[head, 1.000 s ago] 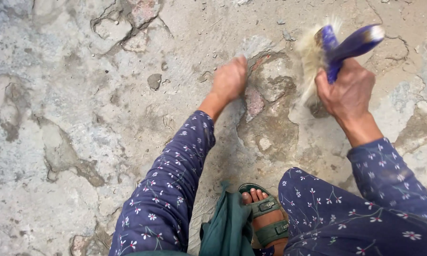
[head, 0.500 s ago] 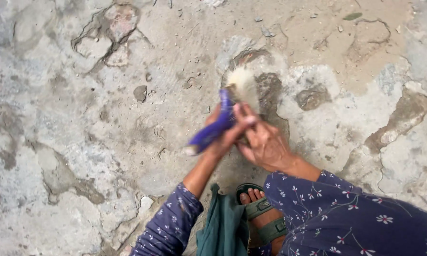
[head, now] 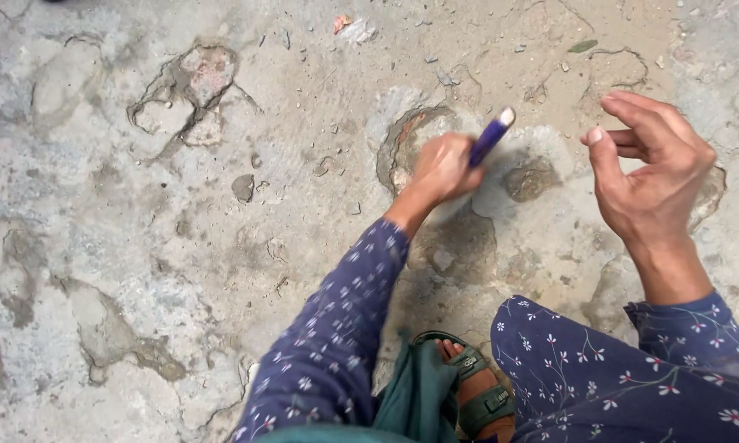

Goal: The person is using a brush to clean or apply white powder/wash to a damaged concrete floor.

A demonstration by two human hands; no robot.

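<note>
**Purple brush handle gripped low over cracked concrete**

Purple and glossy, with a pale tip, the brush handle (head: 491, 137) sticks up at a slant out of our left hand (head: 442, 168), whose fingers are curled tight round it. The bristle end is hidden under the fist and blurred, so we cannot tell how it meets the ground. It sits above a broken hollow (head: 410, 139) in the concrete floor (head: 99, 205), near the middle of the view and toward its far edge. Our right hand (head: 652, 176) is raised apart from it, empty, fingers loosely bent and spread with the thumb up. Loose pebbles (head: 243, 187) and grit lie to the left. Nearer us are our floral blue sleeves (head: 337, 328), a green cloth (head: 415, 394) and a green sandal (head: 480, 394).
</note>
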